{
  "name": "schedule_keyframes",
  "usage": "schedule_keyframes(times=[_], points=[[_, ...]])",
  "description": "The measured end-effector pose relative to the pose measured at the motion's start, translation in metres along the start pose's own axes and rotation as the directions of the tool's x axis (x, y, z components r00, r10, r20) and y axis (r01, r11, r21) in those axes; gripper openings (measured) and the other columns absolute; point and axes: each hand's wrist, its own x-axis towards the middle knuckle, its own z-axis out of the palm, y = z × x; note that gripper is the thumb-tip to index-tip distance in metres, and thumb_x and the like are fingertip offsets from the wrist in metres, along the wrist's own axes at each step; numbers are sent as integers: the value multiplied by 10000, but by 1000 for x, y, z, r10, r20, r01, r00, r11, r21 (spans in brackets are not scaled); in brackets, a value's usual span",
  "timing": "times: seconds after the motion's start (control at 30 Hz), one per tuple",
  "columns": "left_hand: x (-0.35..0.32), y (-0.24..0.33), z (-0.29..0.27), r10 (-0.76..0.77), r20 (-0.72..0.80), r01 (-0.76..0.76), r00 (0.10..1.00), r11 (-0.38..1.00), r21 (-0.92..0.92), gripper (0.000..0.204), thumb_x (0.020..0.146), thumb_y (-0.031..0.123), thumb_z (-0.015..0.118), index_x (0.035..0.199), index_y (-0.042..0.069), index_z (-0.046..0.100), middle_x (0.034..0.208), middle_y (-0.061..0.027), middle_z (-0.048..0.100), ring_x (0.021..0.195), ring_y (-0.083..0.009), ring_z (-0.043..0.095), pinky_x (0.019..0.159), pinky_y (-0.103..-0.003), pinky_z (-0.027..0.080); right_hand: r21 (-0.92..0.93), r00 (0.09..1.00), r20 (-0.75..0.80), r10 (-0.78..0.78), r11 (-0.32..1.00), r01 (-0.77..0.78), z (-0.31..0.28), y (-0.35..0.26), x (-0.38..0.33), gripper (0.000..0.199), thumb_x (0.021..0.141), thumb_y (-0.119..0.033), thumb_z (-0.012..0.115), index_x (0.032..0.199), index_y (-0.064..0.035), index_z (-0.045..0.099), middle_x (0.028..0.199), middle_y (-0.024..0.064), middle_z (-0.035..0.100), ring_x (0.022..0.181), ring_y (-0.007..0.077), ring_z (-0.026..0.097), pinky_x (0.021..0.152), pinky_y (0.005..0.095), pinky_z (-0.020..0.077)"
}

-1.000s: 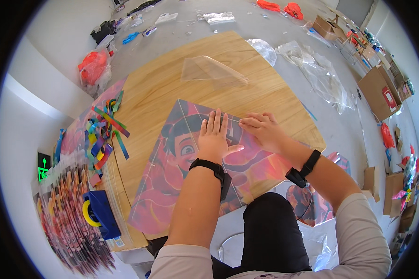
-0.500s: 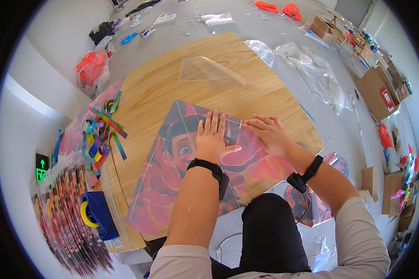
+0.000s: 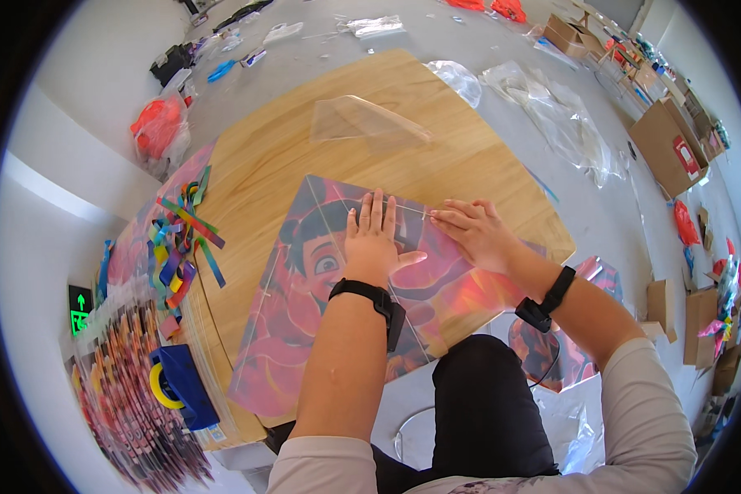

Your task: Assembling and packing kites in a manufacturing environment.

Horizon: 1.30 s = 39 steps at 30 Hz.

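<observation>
A pink and purple sheet printed with a cartoon face (image 3: 288, 329), crossed by thin pale lines like a kite's rods, lies on the wooden table. My left hand (image 3: 374, 239) rests flat on its upper part, palm down, fingers stretched and thumb out to the right. Along the far edge runs a thin pale rod (image 3: 408, 207), from the left fingertips to those of my right hand (image 3: 476, 235). The right fingers are bunched together around its end; the thumb is hidden beneath them. Both wrists wear black straps.
Rainbow ribbons (image 3: 177, 247) lie at the table's left side, near a blue tape dispenser (image 3: 185, 385) and a stack of packed prints (image 3: 132, 395). Clear film (image 3: 366, 119) lies on the far tabletop (image 3: 420, 90). Plastic bags and cardboard boxes (image 3: 667, 148) litter the floor.
The view has shifted slightly. Both hands stay at nearly the same places on the printed sheet, and the right fingers remain bunched at its far edge.
</observation>
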Motion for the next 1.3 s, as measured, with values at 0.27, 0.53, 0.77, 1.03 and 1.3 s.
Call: schedule_keyframes(times=[0.27,0.53,0.77,1.03,1.3], points=[[2,-4,6,34,-36,-34,999,999,0,1258,773,873,513,1618,46,86,1694,-169,24,1567,-326,14,1237,-517,92,0,1000,11,-15,1000,15,-6,15,-26,624,802,-124,684,1414,-152,566,1462,-21,528,1389,202,455,1098,459,304],[2,-9,11,29,-83,-30,996,999,-10,1248,747,850,573,1618,66,146,1696,-151,51,1567,-301,66,1238,-518,111,-16,1000,27,5,1000,-5,-21,20,-53,468,887,-130,609,1355,-134,620,1427,-26,556,1393,202,456,1113,445,291],[3,-7,-4,40,64,-39,997,999,-13,1246,802,863,490,1616,36,37,1688,-193,-36,1566,-338,-23,1239,-527,53,13,998,-6,55,998,-54,-27,23,-77,455,853,-83,627,1305,-135,639,1399,-2,576,1359,225,488,1091,463,317],[-4,17,-22,99,-80,-90,992,990,109,1123,806,660,688,1595,28,199,1656,-201,196,1547,-346,145,1243,-510,117,414,635,-140,759,628,-659,-45,5,-134,256,841,-84,638,1095,-110,654,1122,74,617,1098,266,592,990,451,399],[10,70,-20,339,-473,-490,814,837,-244,248,829,79,729,1074,93,691,1036,-68,631,1057,-303,596,895,-438,471,565,585,-110,804,534,-628,-46,-19,-140,199,829,-98,693,1024,-85,660,976,77,624,966,264,628,912,423,445]])
